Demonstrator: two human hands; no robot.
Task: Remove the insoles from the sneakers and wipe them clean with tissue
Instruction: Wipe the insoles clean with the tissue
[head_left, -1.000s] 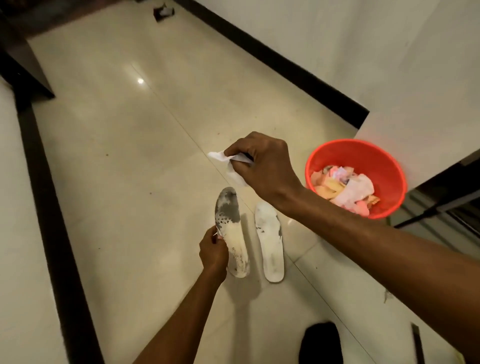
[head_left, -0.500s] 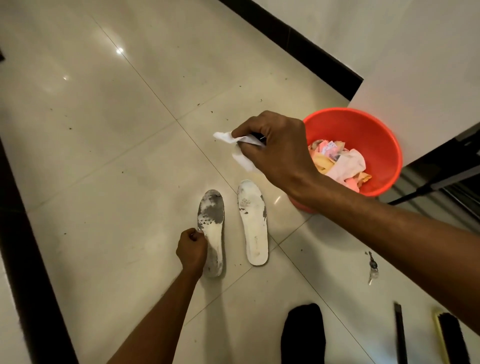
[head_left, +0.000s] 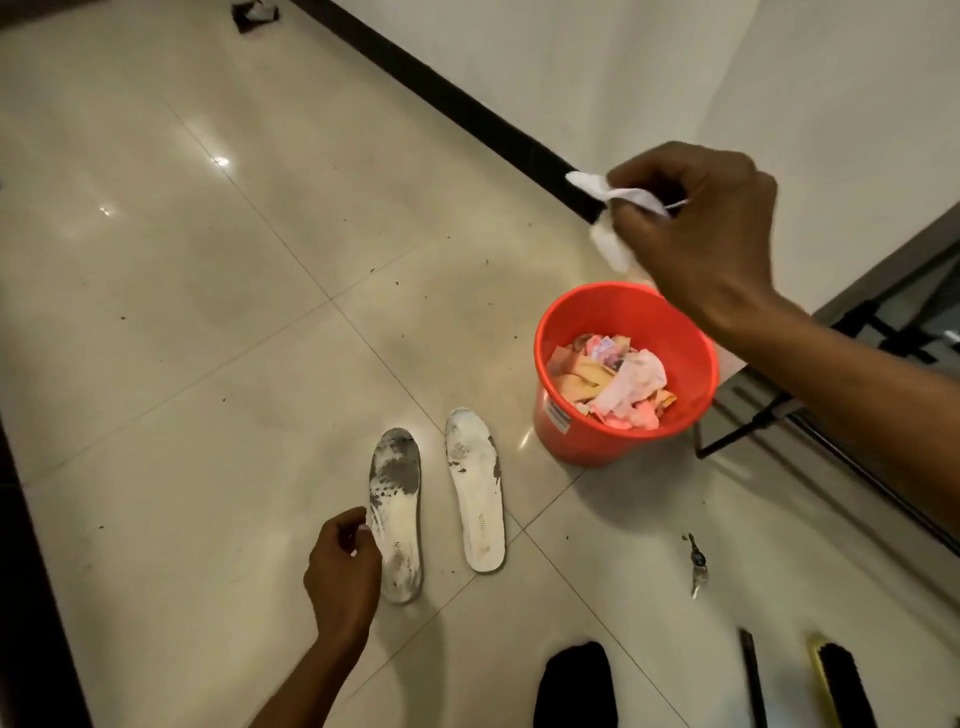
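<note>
Aloft, right hand (head_left: 711, 228) pinching tissue (head_left: 609, 245) (left hand (head_left: 343, 566) half-curled)

Two insoles at 6 o'clock: left insole (head_left: 396, 514), right insole (head_left: 475, 496). One bucket (head_left: 576, 436), 3 o'clock. One tissue (head_left: 610, 247), 1 o'clock. One key bunch (head_left: 697, 564). One brush (head_left: 844, 686). Two hands: left hand (head_left: 340, 566), right hand (head_left: 701, 228).

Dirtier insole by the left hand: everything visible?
The white foam-looking shoe insole lies flat on the glossy beige tiled floor, toe end away from the person. Dark grey grime covers its toe, smudges mark the heel. The cleaner white insole lies beside it, apart. Curled fingers of the left hand reach its left edge; grip unclear.
</note>
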